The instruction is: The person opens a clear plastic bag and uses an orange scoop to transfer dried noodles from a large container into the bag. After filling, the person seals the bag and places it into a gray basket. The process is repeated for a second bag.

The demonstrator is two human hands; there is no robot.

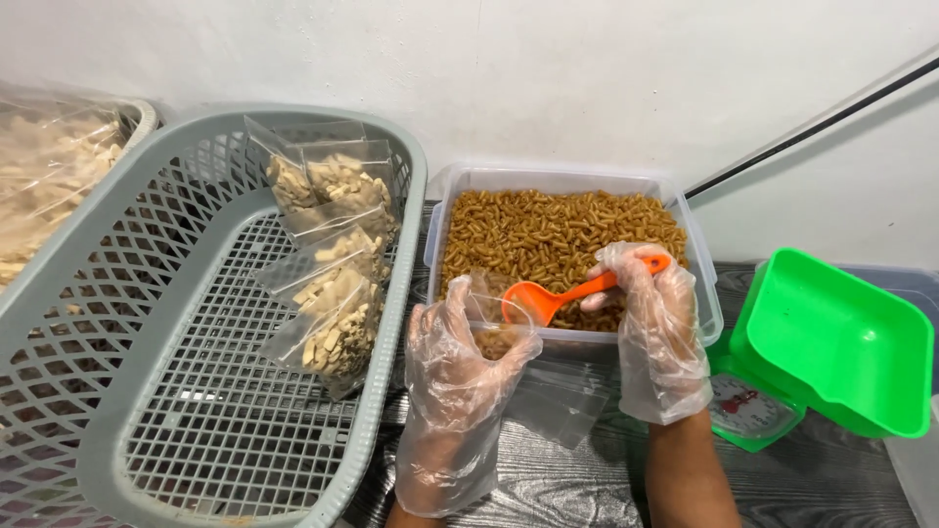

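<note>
Head view, frame centre: right hand (653, 311) grips orange scoop (548, 296), its bowl pointing left over small clear bag (492, 323) pinched by left hand (460, 362).

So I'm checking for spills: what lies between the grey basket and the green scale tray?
In the head view, the clear tub of brown snacks sits between the grey basket and green scale tray, with both gloved hands, an orange scoop and a small clear bag before it.
</note>
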